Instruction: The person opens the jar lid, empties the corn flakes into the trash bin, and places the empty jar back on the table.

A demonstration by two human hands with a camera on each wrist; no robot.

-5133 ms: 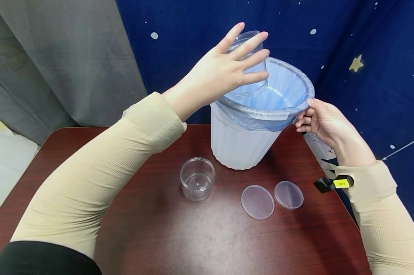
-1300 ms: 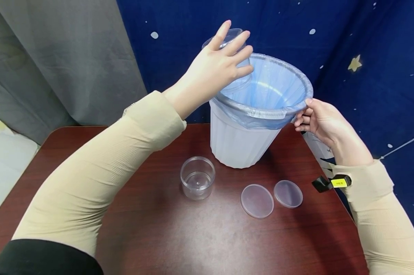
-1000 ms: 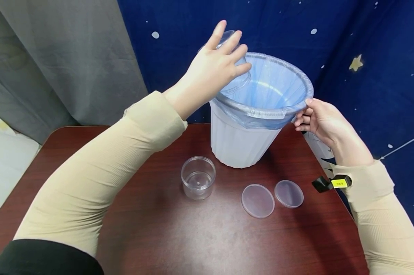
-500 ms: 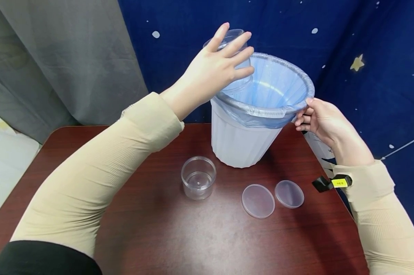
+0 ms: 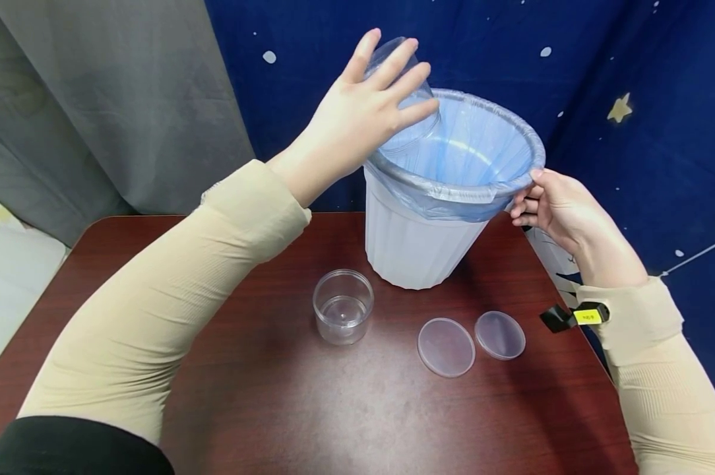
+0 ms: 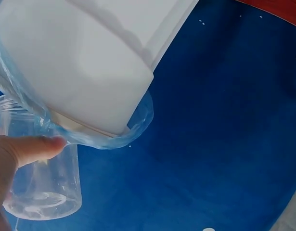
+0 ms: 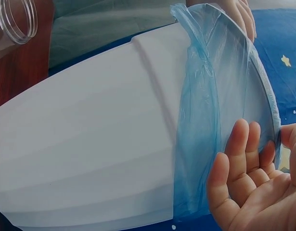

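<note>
My left hand (image 5: 363,115) grips a clear plastic jar (image 6: 46,178) with its fingers spread over the side. The jar is tipped mouth-down over the left rim of a white trash bin (image 5: 419,254) lined with a blue bag (image 7: 198,120). In the left wrist view its threaded neck (image 6: 13,106) lies beside the bag's edge, and my thumb (image 6: 39,148) presses on the wall. My right hand (image 5: 562,208) pinches the bin's right rim, thumb on top and fingers loosely curled below. The bin leans to the right. Its bottom inside is hidden.
A second clear jar (image 5: 342,307) stands upright and uncovered on the brown table (image 5: 262,396). Two clear round lids, a larger lid (image 5: 446,348) and a smaller lid (image 5: 500,335), lie to its right. Grey and blue curtains (image 5: 310,59) hang close behind.
Compared with the earliest frame, my left hand and the jar have moved left along the rim. In the last half second they have risen slightly and the jar tips more. The right hand stays put.
</note>
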